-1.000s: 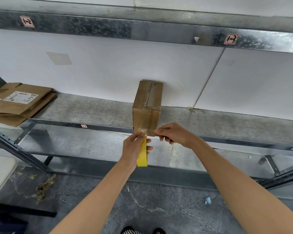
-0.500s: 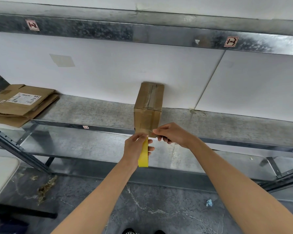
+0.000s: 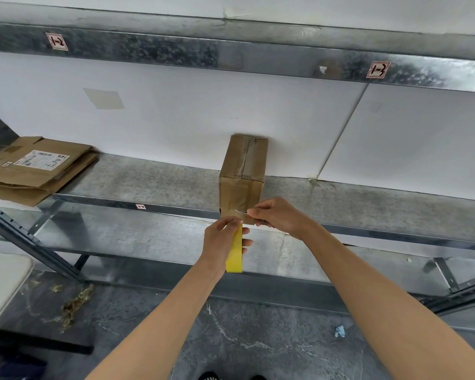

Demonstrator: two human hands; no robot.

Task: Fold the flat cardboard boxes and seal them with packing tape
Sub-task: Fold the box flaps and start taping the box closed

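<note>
The left hand has its fingers curled round a yellow roll of tape, gripping it edge-on, with the thumb up by the lower front edge of the box. The roll hangs just below that edge. The right hand is closed in a pinch at the box's lower right corner, and a thin pale sliver juts from between its thumb and forefinger toward the box face. Whether that sliver is a blade or a tape end cannot be told. The box stands on the metal shelf with its back against the white wall. It is folded up, and glossy tape runs along its top seam and down its front. Compared with half a second and a second ago, very little differs. Both hands keep the same grips at the same spot under the box front, the box has not shifted on the shelf, and only the view has drifted slightly. A stack of flat cardboard with a white label lies at the left end of the shelf, well apart from the box. A steel beam with two small stickers runs overhead. Below, the marbled floor carries bits of debris, and the tips of shoes show at the bottom edge.
</note>
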